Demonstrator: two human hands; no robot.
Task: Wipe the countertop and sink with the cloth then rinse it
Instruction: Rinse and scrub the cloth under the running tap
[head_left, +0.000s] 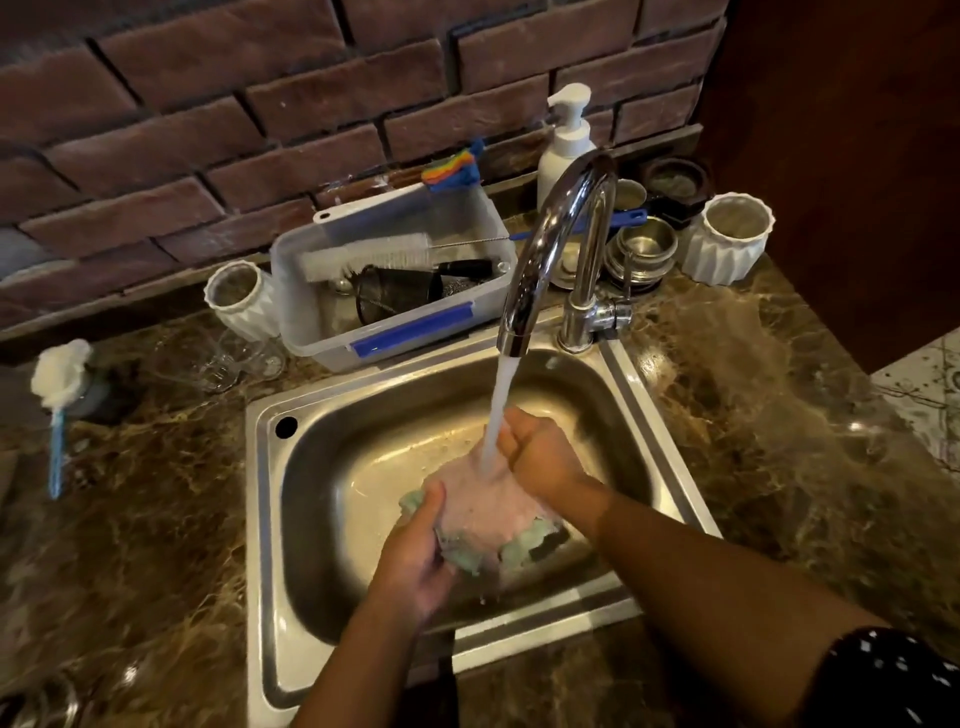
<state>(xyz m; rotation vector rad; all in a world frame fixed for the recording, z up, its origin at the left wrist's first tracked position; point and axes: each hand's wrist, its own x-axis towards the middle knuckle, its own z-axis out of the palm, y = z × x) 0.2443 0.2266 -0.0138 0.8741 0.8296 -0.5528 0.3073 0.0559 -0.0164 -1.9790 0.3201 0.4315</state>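
A wet pink and pale green cloth (485, 506) is held over the steel sink (332, 467), right under the stream of water from the chrome faucet (561, 228). My left hand (415, 556) grips the cloth's near left edge. My right hand (540, 457) grips its far right side, fingers curled by the stream. Water runs over the cloth and drips into the basin. The brown marble countertop (753, 415) surrounds the sink.
A clear plastic tub (322, 317) holding brushes stands behind the sink on the left. White ribbed cups (727, 239) (241, 299), a soap pump bottle (566, 140) and steel bowls (644, 249) line the brick wall. A white sponge wand (57, 389) lies at far left.
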